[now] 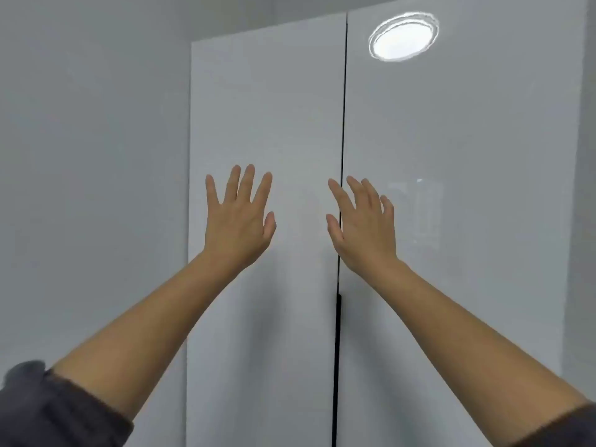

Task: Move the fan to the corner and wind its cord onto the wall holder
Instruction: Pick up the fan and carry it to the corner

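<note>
Both my hands are raised in front of me with fingers spread and straight, backs toward the camera. My left hand [240,217] is in front of the left cabinet door. My right hand [362,225] overlaps the dark gap between the two doors. Neither hand holds anything, and I cannot tell whether they touch the doors. No fan, cord or wall holder is in view.
Two tall glossy white cabinet doors [267,108] fill the view, split by a dark vertical gap [342,140]. A round ceiling lamp is reflected [403,37] in the right door. A plain grey wall [90,156] lies to the left.
</note>
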{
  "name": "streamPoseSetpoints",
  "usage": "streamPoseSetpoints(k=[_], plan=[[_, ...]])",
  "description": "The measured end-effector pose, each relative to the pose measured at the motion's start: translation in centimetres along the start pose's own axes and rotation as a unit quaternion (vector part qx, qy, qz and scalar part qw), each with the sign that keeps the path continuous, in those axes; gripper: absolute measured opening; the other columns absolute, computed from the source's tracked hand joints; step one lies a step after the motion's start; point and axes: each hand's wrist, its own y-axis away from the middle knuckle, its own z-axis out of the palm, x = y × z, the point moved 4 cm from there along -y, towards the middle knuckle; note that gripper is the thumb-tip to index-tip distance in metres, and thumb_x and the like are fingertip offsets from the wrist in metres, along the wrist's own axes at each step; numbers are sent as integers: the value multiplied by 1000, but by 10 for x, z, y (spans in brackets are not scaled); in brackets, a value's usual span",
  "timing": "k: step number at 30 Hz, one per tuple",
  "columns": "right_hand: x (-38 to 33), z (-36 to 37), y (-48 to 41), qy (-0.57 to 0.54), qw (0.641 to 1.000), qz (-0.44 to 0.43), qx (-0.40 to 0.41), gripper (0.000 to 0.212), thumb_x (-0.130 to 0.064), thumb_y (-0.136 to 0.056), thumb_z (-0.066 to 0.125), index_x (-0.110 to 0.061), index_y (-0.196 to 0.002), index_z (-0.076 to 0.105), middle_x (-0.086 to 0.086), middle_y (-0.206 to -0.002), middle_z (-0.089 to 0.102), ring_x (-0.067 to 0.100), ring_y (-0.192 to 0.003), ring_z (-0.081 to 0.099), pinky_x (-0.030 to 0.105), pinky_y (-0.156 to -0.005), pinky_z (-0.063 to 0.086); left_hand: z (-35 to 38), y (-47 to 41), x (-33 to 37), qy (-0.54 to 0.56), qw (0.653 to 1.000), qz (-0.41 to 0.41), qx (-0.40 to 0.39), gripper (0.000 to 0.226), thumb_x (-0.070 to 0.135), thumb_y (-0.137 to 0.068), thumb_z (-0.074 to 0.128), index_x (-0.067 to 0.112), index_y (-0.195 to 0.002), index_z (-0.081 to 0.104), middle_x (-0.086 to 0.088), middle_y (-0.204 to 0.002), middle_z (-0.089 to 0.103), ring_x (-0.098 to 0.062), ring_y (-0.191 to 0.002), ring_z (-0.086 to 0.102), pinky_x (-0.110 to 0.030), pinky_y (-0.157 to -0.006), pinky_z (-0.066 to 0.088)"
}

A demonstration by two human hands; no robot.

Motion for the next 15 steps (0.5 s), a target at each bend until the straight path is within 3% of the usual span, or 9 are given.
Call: streamPoseSetpoints(k=[15], plan=[[183, -63, 71, 95, 994, 35, -33, 57, -38, -98, 38, -31, -150, 17, 4, -158, 21, 25, -146, 12, 48, -115, 14, 9, 7, 220, 139, 990, 19, -13, 63, 39, -93, 36, 20, -151, 19, -10, -160, 16, -30, -149, 6, -60, -116, 7]])
